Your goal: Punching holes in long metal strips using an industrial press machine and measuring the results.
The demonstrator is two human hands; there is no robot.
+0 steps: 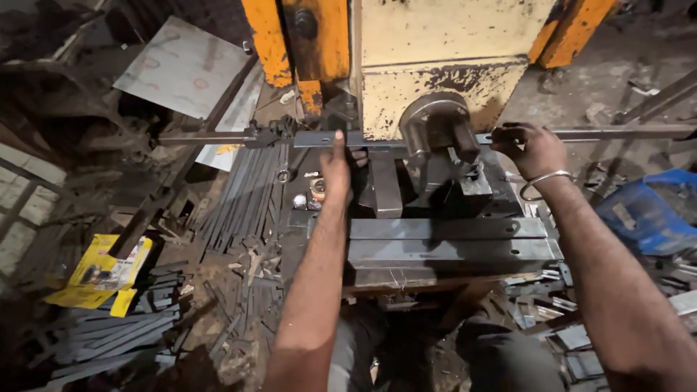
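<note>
Centrally, a worn yellow press machine (443,51) fills the top. Across its front, below the round ram (434,127), lies a long flat steel bar (617,133). Left of the ram, the left hand (337,163) presses closed fingers on the bar; right of it, the right hand (528,149) curls around the bar.

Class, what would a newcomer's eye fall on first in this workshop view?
A worn yellow press fills the top centre. Beneath it, the left hand and right hand grip a long flat steel bar lying across the machine bed. Cut metal strips lie heaped at left.
</note>
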